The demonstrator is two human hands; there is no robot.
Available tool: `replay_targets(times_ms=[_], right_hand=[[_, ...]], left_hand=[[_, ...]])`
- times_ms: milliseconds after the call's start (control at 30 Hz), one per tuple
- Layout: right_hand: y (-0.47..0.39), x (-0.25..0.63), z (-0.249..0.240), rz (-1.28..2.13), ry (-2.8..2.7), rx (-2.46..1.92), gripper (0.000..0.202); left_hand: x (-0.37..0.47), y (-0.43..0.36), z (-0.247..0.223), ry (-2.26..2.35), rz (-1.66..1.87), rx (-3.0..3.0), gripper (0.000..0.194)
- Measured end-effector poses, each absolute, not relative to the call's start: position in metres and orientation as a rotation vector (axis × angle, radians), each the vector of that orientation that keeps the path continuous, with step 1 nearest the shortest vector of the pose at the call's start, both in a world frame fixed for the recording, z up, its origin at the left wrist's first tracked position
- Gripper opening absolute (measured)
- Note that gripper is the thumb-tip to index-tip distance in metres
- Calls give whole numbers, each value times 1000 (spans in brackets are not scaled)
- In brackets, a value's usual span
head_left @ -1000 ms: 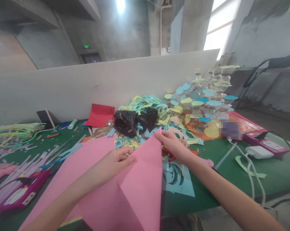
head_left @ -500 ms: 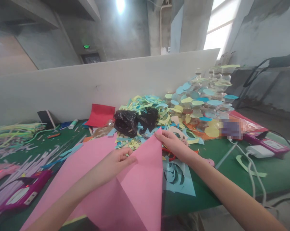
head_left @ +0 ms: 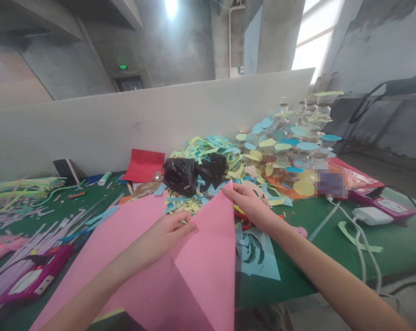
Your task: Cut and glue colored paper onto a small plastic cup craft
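Note:
A large sheet of pink paper (head_left: pixel 208 257) is held up in front of me, with a crease or fold running diagonally down its lower part. My right hand (head_left: pixel 245 202) pinches its upper right corner between thumb and fingers. Further left, my left hand (head_left: pixel 171 232) grips the sheet's top edge, thumb on the near side and fingers curled behind. Just beyond the right hand lie red-handled scissors (head_left: pixel 242 221), partly hidden by the sheet. Beside the sheet's right edge is a light blue paper with cut-out curves (head_left: pixel 258 253).
Paper scraps (head_left: pixel 211 147) and black plastic bags (head_left: pixel 180 175) lie behind the hands. Stacked clear containers with paper discs (head_left: pixel 297 147) stand at the back right. Purple power strips (head_left: pixel 38 273) with cables sit at both sides. A white partition (head_left: pixel 152 115) borders the green table (head_left: pixel 283 285).
The pink sheet's right edge has shifted slightly to the right. Both hands keep their hold on it with almost no other movement.

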State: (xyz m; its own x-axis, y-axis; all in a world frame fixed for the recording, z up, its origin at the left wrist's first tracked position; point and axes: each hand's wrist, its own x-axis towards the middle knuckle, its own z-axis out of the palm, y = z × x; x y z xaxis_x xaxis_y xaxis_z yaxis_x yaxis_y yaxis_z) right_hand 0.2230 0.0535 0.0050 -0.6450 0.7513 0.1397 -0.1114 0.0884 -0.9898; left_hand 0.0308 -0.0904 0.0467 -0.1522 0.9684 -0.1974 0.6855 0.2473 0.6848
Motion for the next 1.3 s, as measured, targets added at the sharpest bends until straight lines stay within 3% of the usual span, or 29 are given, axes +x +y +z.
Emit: replay_targets(times_ms=[533, 1000, 1300], right_hand=[[54, 223, 6, 1604, -1692, -675, 46], [53, 222, 7, 1821, -1669, -569, 36], [44, 221, 5, 1848, -1877, -587, 48]], left_hand=[[31, -91, 46, 1914, 578, 1527, 40], [31, -88, 51, 1884, 628, 1514, 41], [31, -84, 54, 1926, 764, 1494, 43]])
